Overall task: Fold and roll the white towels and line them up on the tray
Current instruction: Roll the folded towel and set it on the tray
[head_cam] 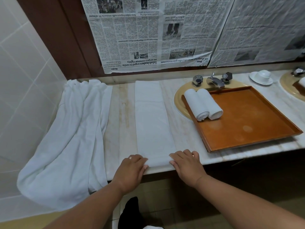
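Note:
A white towel (pixel 152 116), folded into a long narrow strip, lies on the marble counter from the back wall to the front edge. My left hand (pixel 132 169) and my right hand (pixel 186 164) grip its near end at the counter's edge, thumbs under the raised edge and fingers curled over it. Two rolled white towels (pixel 203 104) lie side by side in the far left corner of the brown wooden tray (pixel 250 123), which sits over a sink. A loose heap of white towels (pixel 69 138) drapes over the counter's left end.
A chrome tap (pixel 214 80) with two knobs stands behind the tray. A white cup on a saucer (pixel 262 77) sits at the back right, beside a second sink (pixel 292 86). Newspaper sheets (pixel 156 33) cover the wall behind. White tiles line the left wall.

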